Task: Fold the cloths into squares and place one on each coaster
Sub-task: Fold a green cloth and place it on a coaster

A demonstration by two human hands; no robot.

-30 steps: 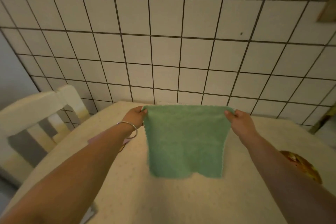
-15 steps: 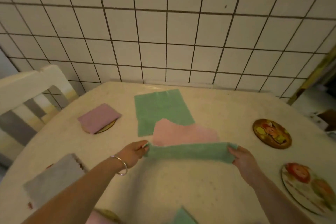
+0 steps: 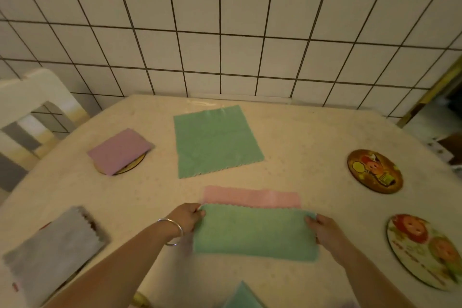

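While the head view looked down on the table (image 3: 312,132), both hands sat on a folded green cloth (image 3: 255,232) near the front centre. Left hand (image 3: 186,216) pinched the cloth's far-left corner, fingers curled on the edge; silver bangle (image 3: 172,231) on that wrist. Right hand (image 3: 325,231) gripped the right edge, fingers curled over it. Cloth lay flat as a wide rectangle, folded in half, long side running left-right.

Its far edge overlapped a pink cloth (image 3: 252,197), only a strip of which showed beyond the green. Further back, a second green cloth (image 3: 215,142) lay spread open and flat, apart from the pink one.

Back left: a purple folded cloth (image 3: 120,154) rested on a round coaster (image 3: 133,167), coaster rim showing at the near-right side. Front left: a grey folded cloth (image 3: 55,252) with a zigzag edge; could not tell what was under it. Bottom edge: a corner of a teal cloth (image 3: 242,297), mostly cut off.

Right side: a round brown coaster (image 3: 375,171) with a cartoon print, bare. Nearer, at the right edge, a larger light coaster (image 3: 425,250) with a fruit-like print, also bare. Both well apart from the held cloth.

White chair (image 3: 32,97) stood at the left of the table. Tiled wall (image 3: 225,32) behind.
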